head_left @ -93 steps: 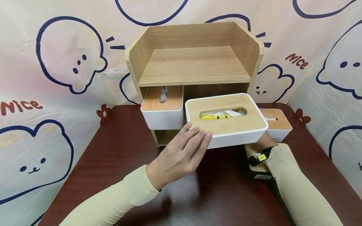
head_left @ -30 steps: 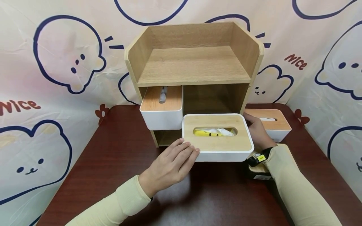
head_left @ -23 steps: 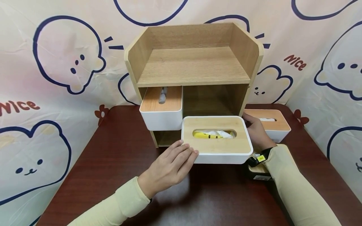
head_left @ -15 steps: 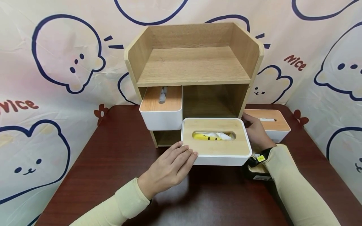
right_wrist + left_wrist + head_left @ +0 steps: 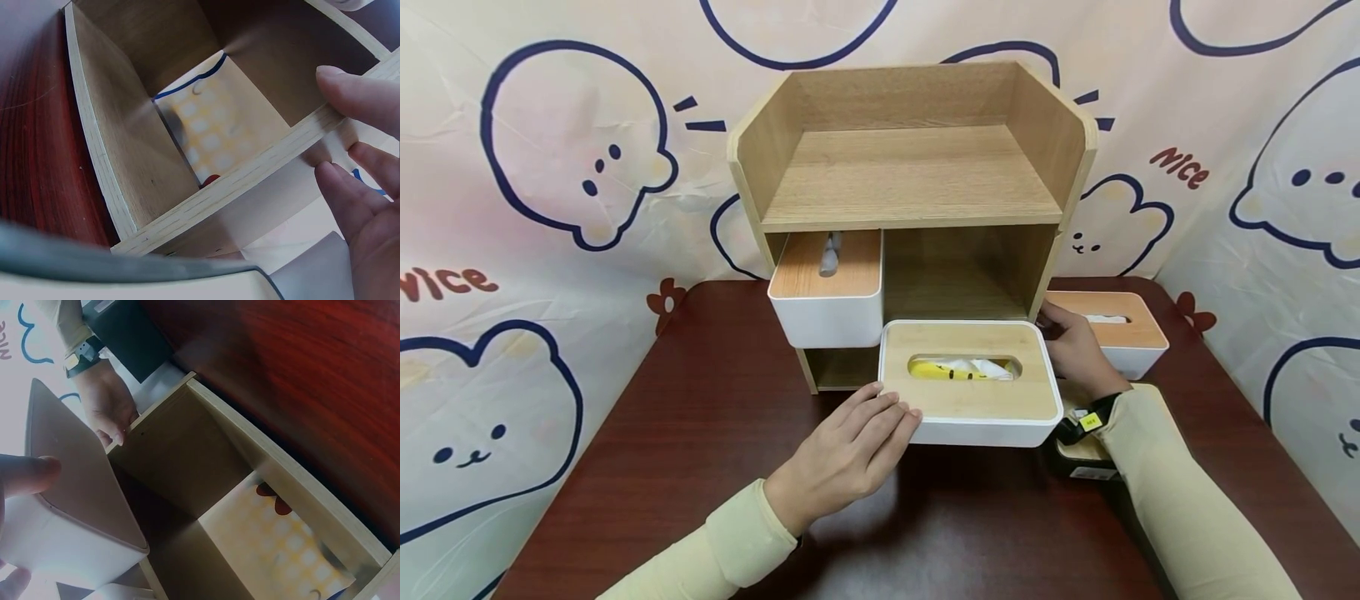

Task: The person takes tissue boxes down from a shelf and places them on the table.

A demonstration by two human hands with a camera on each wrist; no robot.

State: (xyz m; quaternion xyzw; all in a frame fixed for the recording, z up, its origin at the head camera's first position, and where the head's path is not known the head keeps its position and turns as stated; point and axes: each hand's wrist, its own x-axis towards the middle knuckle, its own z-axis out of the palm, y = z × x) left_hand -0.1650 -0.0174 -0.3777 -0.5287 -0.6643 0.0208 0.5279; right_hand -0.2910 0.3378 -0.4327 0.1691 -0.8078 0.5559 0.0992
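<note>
My left hand holds a white tissue box by its left end, clear of the tabletop. Its fingers lie on the pale wooden lid, and in the left wrist view the thumb presses the underside. A yellow-and-white tissue pack shows through the slot. My right hand pinches the front edge of the wooden shelf's right side panel. In the right wrist view its thumb is on the inner face and the fingers are outside. The held box hides part of the shelf's lower front.
Another white tissue box with an orange-brown lid sticks out of the shelf's middle level on the left. A similar box stands right of the shelf. A dark box with a wooden lid lies under my right wrist. A patterned cloth backdrop surrounds the table.
The held tissue box has come down and slightly left with my left hand. My right hand, hidden behind the box at first, now shows at the shelf's side panel.
</note>
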